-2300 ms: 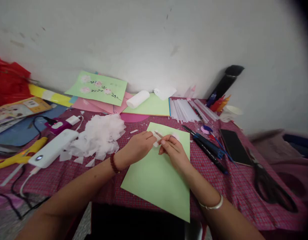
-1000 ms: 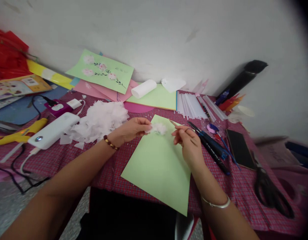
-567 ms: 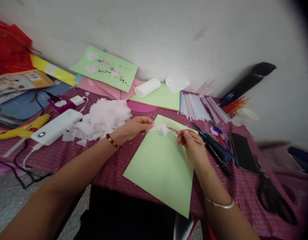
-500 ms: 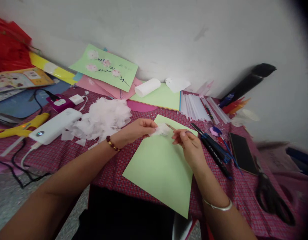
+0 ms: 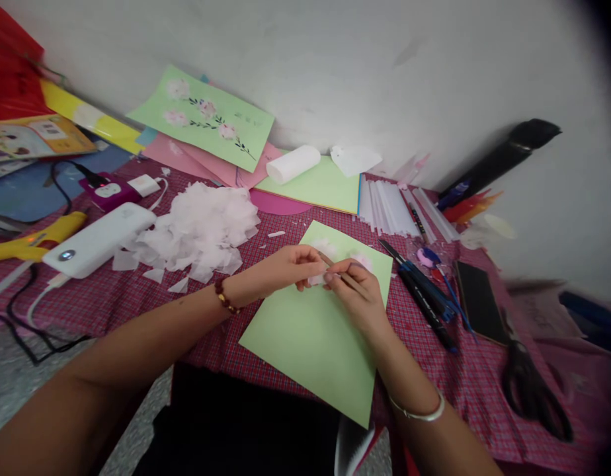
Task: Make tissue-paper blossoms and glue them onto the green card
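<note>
Over a light green sheet of paper [image 5: 305, 344], my two hands meet. My left hand [image 5: 300, 266] pinches a small piece of white tissue paper [image 5: 316, 279]. My right hand [image 5: 358, 291] is closed on a thin brownish stick [image 5: 352, 283], and its fingertips also touch the tissue piece. The stick's exact kind is unclear. Pale pinkish-white tissue flowers [image 5: 361, 259] show on the sheet's far end, partly behind my fingers. To the left of the sheet lies a heap of torn white tissue pieces [image 5: 206, 225].
A finished-looking green flower card [image 5: 211, 122] leans at the back beside a white roll [image 5: 293, 164]. On the left are a white power bank [image 5: 100, 241] and a yellow glue gun [image 5: 42, 238]. Glue sticks [image 5: 387, 208], a craft knife [image 5: 419, 284], a phone [image 5: 479, 301] and scissors [image 5: 531, 393] lie right.
My hands have come together and moved slightly toward me, off the sheet's far end. The flowers there now show. The right fingers now touch the tissue piece.
</note>
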Motion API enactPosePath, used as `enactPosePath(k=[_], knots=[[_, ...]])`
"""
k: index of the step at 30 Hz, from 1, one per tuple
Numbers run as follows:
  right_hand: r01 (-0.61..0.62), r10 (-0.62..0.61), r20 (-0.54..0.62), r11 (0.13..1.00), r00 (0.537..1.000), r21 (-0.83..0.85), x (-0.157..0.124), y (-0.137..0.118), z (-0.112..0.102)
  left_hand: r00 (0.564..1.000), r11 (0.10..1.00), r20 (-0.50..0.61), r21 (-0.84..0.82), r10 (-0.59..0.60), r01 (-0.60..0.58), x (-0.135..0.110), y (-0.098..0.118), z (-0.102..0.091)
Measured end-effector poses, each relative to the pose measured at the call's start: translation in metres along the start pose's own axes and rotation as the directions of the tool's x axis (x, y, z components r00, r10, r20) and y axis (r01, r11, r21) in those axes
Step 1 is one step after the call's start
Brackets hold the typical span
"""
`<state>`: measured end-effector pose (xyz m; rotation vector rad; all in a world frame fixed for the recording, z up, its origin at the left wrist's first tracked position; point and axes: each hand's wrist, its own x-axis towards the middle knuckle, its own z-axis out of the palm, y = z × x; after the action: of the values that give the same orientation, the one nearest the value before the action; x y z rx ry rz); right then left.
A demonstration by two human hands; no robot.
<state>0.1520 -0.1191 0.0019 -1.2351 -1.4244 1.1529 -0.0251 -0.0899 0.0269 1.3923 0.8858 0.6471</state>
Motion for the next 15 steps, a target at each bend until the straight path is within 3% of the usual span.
enactPosePath(k=[11, 13, 15], knots=[[0.04, -0.045, -0.058, 0.995, 0.997, -0.095, -0.001, 0.004, -0.001, 0.998, 0.993, -0.047, -0.108, 0.033, -0.038, 0.004, -0.017, 0.012], [0.028, -0.036, -0.106, 0.996, 0.994, -0.08, 0.002, 0.008, -0.005, 0.999, 0.992, -0.016, -0.123, 0.037, -0.038, 0.001, -0.014, 0.012], [0.001, -0.005, -0.165, 1.0, 0.986, -0.025, 0.005, 0.013, -0.011, 0.996, 0.985, 0.086, -0.17, 0.039, -0.023, -0.002, -0.009, 0.009]])
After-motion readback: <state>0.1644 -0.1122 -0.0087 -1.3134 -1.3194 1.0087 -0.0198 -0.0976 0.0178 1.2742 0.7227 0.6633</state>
